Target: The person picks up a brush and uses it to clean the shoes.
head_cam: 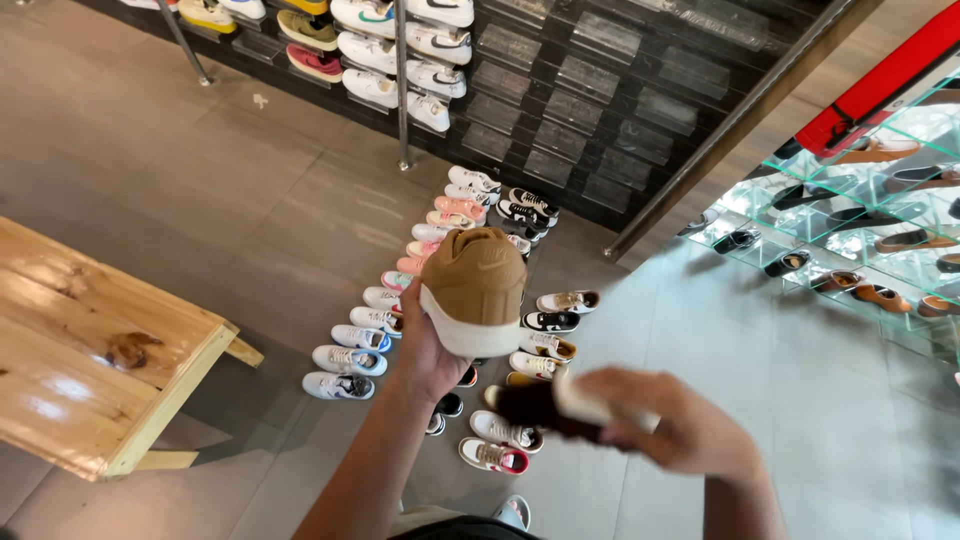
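Note:
My left hand (425, 350) holds up a tan suede sneaker (478, 272) with a white sole, heel toward me, gripping it from the left side and underneath. My right hand (680, 425) is lower and to the right, closed around a dark shoe brush (545, 405) with a pale back; the brush is blurred. The brush sits just below the sneaker and does not touch it. Both forearms reach in from the bottom edge.
Two rows of sneakers (350, 360) stand on the grey tiled floor below my hands. A wooden bench (90, 350) is at the left. A dark wall rack with shoes (400, 50) runs along the top, and glass shelves with shoes (860, 230) are at the right.

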